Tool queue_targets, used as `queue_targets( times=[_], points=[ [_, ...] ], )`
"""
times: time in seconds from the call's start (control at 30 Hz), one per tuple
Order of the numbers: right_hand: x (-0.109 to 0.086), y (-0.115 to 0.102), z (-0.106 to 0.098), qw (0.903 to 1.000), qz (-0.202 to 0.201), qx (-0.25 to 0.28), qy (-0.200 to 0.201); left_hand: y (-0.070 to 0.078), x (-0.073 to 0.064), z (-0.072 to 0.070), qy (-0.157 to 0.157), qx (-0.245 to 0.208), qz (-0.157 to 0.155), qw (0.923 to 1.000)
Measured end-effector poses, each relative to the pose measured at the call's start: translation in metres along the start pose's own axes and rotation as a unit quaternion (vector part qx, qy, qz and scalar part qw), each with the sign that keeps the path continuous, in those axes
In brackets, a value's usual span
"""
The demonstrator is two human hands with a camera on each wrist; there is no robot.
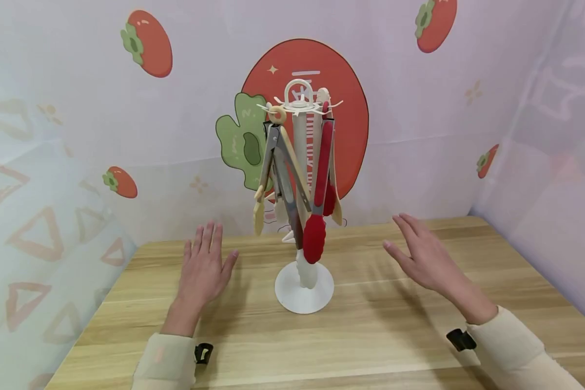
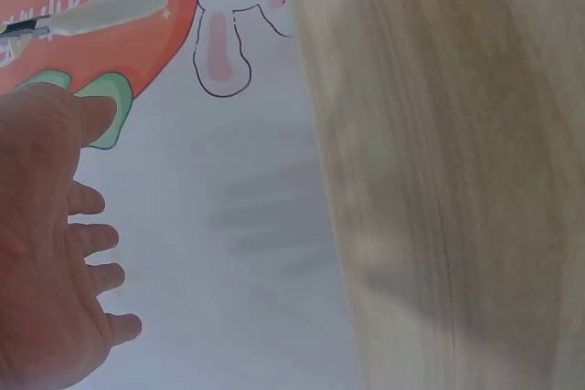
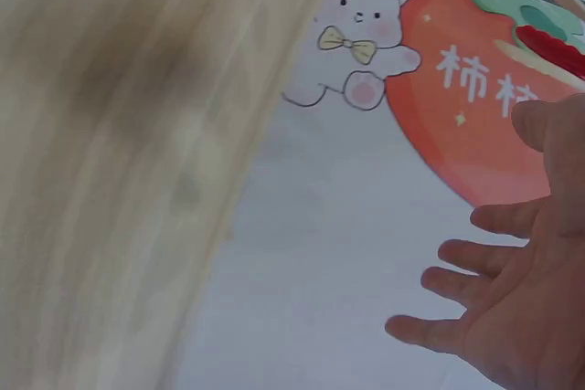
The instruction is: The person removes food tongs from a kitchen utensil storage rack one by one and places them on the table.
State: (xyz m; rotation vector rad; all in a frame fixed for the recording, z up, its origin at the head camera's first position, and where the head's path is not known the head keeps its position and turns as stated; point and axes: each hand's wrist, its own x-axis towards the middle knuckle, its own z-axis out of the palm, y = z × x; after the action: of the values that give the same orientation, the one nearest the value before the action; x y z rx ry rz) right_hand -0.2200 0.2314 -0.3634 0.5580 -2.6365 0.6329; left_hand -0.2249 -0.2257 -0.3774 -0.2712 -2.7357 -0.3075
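Note:
A white stand (image 1: 285, 295) with a round base and a hooked top rises from the table, utensils hanging around it. At the front hang red-tipped tongs (image 1: 314, 238); beside them are metal tongs with cream tips (image 1: 259, 216). Lower down, a white scalloped tip (image 1: 306, 271) hangs over the base. My left hand (image 1: 205, 271) is left of the stand, palm down, fingers extended and nothing held. To the stand's right, my right hand (image 1: 426, 262) is held with fingers stretched and thumb apart, also holding nothing. Red tongs (image 3: 553, 47) show beyond its thumb in the right wrist view.
The wood-grain table (image 1: 395, 352) ends at a pale cloth backdrop (image 1: 185, 119) printed with persimmons, close behind the stand. More cloth (image 1: 560, 162) borders the right side. Black straps (image 1: 461, 339) sit by both sleeve cuffs.

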Motion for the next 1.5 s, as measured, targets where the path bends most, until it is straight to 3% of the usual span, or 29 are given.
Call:
queue_targets(
  times=[0.23,0.47,0.7,1.0,1.27,1.5],
  points=[
    [0.014,-0.018,-0.011,0.9973,-0.005,0.066,0.031,0.007,0.0,0.0,0.031,-0.014,0.028,0.999],
    [0.028,-0.027,-0.016,0.9915,-0.037,0.11,0.059,0.016,-0.002,0.0,0.019,-0.02,0.025,0.9993],
    [0.046,-0.035,-0.027,0.9817,-0.038,0.182,0.041,0.023,-0.003,-0.001,0.017,-0.039,0.032,0.9986],
    [0.07,-0.044,-0.034,0.9771,-0.024,0.211,0.004,0.032,-0.006,-0.002,0.0,-0.054,0.04,0.9977],
    [0.087,-0.055,-0.039,0.9657,-0.027,0.258,0.0,0.04,-0.008,-0.006,0.006,-0.061,0.067,0.9959],
    [0.097,-0.067,-0.044,0.9613,-0.036,0.273,-0.002,0.047,-0.008,-0.008,-0.01,-0.064,0.073,0.9952]
  ],
)
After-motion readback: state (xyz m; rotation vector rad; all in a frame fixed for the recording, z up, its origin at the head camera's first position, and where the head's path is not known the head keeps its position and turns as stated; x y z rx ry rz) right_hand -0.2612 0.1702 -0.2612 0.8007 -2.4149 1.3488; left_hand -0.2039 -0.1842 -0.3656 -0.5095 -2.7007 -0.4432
